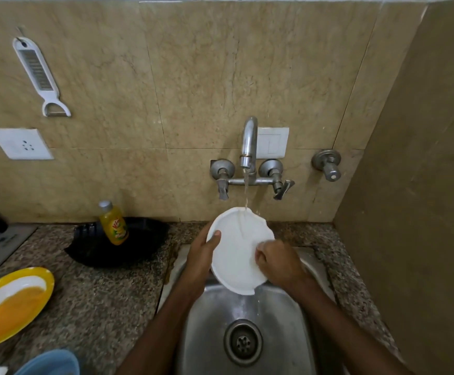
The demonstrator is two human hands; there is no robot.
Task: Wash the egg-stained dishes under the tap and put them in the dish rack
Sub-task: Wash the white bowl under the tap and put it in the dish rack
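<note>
A white plate (234, 247) is tilted over the steel sink (215, 320), under water running from the tap (248, 142). My left hand (201, 255) grips the plate's left rim, thumb on its face. My right hand (277, 262) presses curled fingers against the plate's lower right face; whether it holds a scrubber is hidden. Water spills off the plate's lower edge into the sink. A yellow-rimmed plate (12, 304) smeared with egg lies on the counter at far left.
A yellow dish-soap bottle (113, 224) leans on a black tray (117, 242) behind the counter. A blue bowl (50, 364) sits at the bottom left. A grater hangs on the wall (40, 74). A side wall closes off the right.
</note>
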